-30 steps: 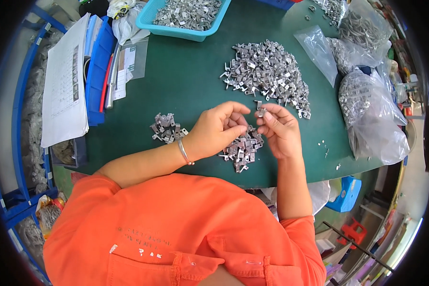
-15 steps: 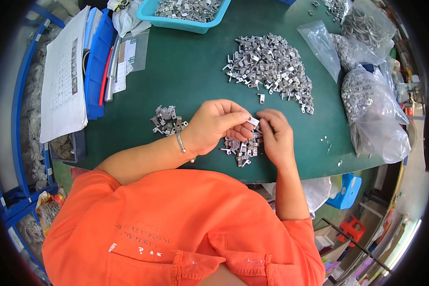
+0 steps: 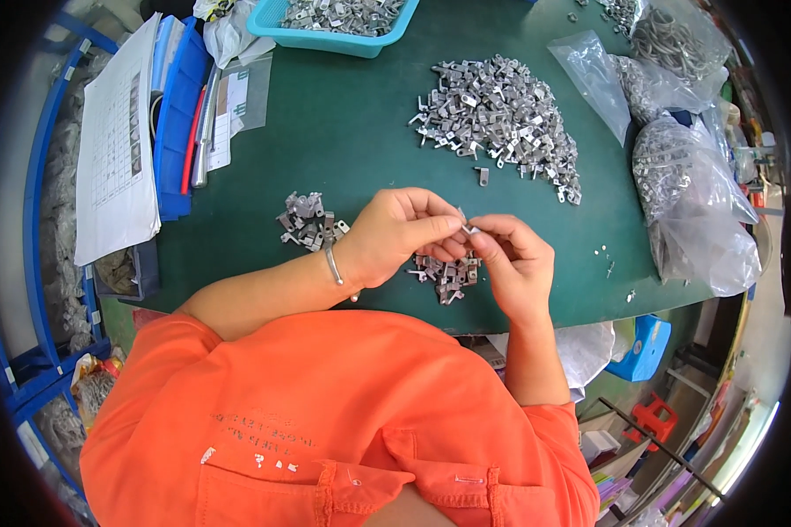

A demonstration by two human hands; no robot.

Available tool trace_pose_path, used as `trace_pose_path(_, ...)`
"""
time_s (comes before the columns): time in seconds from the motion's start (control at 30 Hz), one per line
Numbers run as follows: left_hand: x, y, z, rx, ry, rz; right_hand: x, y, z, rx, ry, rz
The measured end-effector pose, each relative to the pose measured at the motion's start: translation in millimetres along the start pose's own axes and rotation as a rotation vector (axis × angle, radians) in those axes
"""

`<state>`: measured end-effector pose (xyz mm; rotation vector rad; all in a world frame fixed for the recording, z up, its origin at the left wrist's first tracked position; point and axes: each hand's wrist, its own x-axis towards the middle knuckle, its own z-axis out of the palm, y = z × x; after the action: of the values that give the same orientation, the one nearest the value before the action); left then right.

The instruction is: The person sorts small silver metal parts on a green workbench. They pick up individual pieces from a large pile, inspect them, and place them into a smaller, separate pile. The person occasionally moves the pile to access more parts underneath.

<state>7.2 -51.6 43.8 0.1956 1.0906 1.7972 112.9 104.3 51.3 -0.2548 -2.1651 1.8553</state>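
Note:
A small bent metal bracket (image 3: pixel 468 228) is held between my two hands above the green table. My left hand (image 3: pixel 394 235), with a metal bangle at the wrist, pinches one end between thumb and fingers. The thumb and forefinger of my right hand (image 3: pixel 517 263) close on its other end. My fingertips cover part of the bracket. Beneath my hands lies a small pile of similar brackets (image 3: pixel 449 279), partly hidden by them. Another small pile of brackets (image 3: pixel 304 218) sits left of my left hand. Further off is a larger heap of brackets (image 3: pixel 501 114), with a single bracket (image 3: pixel 483 176) in front.
A turquoise basket (image 3: pixel 325 40) of metal parts stands at the far edge. Clear bags of metal parts (image 3: pixel 677 184) line the right side of the green table (image 3: pixel 343 132). At the left are a blue bin (image 3: pixel 177 132) and papers (image 3: pixel 119 158).
My right hand, blurred earlier, has shifted slightly right and down, and its thumb and forefinger now meet at the bracket. The bracket's angle has changed. My left hand stays nearly in place.

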Motion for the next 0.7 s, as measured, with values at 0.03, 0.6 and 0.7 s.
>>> trace_pose_path(0.03, 0, -3, 0, 0.100, 0.005, 0.050, 2, 2, -2, -0.120, -0.011, -0.114)
trace_pose_path(0.6, 0, -7, -1, 0.464, 0.072, 0.235, 29, 15, -14, -0.327, 0.010, 0.088)
trace_pose_path(0.7, 2, 3, 0, 0.314, 0.071, 0.135, 24, -3, -3, -0.428, -0.089, -0.328)
